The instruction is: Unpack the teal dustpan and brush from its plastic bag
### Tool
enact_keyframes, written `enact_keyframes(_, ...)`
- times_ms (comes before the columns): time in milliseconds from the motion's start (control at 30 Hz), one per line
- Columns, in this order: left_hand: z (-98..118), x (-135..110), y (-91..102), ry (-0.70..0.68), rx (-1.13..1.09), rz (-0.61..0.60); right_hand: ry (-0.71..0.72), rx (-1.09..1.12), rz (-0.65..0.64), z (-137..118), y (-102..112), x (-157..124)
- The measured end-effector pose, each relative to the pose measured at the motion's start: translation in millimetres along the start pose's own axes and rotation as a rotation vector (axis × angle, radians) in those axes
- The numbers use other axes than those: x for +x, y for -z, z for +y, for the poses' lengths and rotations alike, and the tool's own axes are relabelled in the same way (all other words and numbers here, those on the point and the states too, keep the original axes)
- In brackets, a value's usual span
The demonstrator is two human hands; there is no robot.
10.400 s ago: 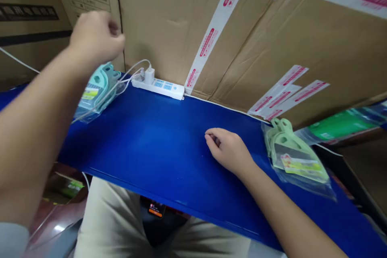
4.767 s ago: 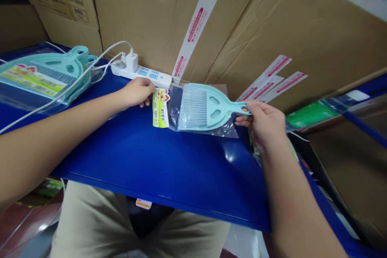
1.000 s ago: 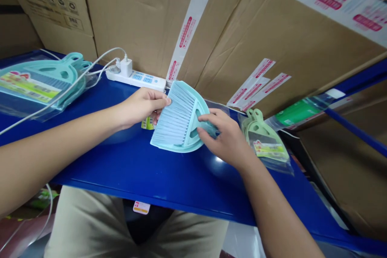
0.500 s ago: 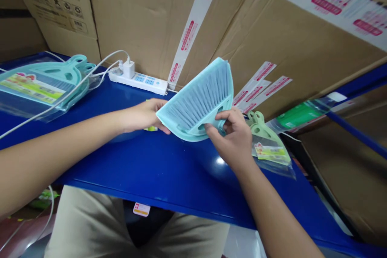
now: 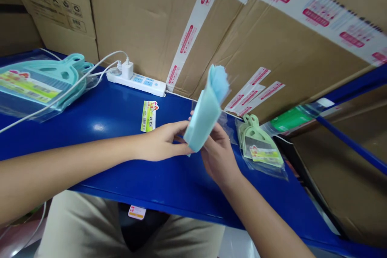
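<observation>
A light blue dustpan and brush set (image 5: 206,109) stands on edge above the blue table (image 5: 127,169), its underside facing me and the bristles poking out at the top. My left hand (image 5: 165,143) pinches its lower left corner. My right hand (image 5: 218,155) grips it from below and behind. A small green and yellow label card (image 5: 148,115) lies flat on the table, left of the set. An empty clear bag (image 5: 226,127) lies behind the set, partly hidden.
Bagged teal dustpan sets (image 5: 39,82) are stacked at the far left. A white power strip (image 5: 136,80) with a charger and cables runs along the cardboard boxes (image 5: 157,20). A bagged green dustpan set (image 5: 260,147) lies at the right.
The dustpan and brush set came out of its bag, then turned from lying open-face to standing on edge. The label card now lies uncovered on the table.
</observation>
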State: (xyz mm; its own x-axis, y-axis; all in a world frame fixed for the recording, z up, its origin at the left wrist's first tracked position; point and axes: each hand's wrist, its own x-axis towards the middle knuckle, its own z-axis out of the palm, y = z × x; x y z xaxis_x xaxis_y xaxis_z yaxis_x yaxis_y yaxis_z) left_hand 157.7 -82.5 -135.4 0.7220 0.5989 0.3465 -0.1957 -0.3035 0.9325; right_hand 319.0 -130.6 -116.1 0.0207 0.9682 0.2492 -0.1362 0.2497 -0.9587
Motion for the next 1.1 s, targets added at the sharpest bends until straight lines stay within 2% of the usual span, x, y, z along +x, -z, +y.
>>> enact_keyframes(200, 10.3, -4.7, -2.3, 0.013, 0.149, -0.009, -0.088, 0.043, 0.007, -4.4, 1.2, -0.2)
enact_keyframes(333, 8.3, -6.0, -1.9, 0.049, 0.139, -0.021, -0.097, 0.070, -0.021, -9.6, -0.8, 0.2)
enact_keyframes(700, 3.5, -3.5, -6.4, 0.088, 0.178, -0.011, -0.055, 0.050, 0.194, -2.0, -5.4, 0.4)
enact_keyframes(900, 0.9, -2.3, -10.9, 0.118, 0.125, 0.026, -0.064, 0.074, 0.191, 3.3, -5.5, 1.3)
enact_keyframes(967, -1.0, -0.6, -9.5, 0.113, 0.084, 0.066, -0.037, 0.066, 0.210, 3.9, -5.6, 1.2)
enact_keyframes(1100, -3.6, 5.6, 1.3, 0.142, -0.062, 0.258, 0.061, 0.111, 0.327, -3.5, 2.1, 3.7)
